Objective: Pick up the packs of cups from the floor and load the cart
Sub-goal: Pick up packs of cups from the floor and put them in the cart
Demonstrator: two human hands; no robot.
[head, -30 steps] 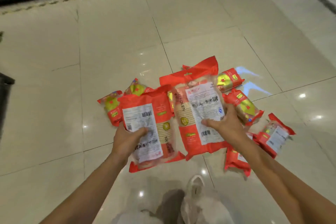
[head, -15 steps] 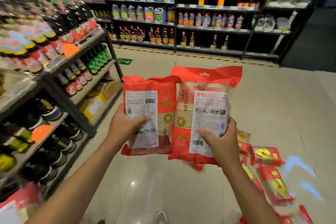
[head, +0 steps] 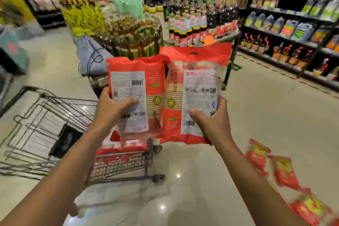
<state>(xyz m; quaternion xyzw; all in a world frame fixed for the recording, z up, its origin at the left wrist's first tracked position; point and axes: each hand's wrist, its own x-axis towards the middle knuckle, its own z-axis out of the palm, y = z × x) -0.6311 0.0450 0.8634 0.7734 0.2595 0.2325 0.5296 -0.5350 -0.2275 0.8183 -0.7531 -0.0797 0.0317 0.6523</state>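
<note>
Cart sits low and left of what I carry, nearer my left hand. That hand is curled round the left pack, my right hand round the right pack, both upright, side by side. More packs lie on the floor at right.

Off the floor, over to the cart now
The left hand and right hand have hoisted the two packs up from the pile, which has ended up off to the right, and the cart has come into view just underneath.
</note>
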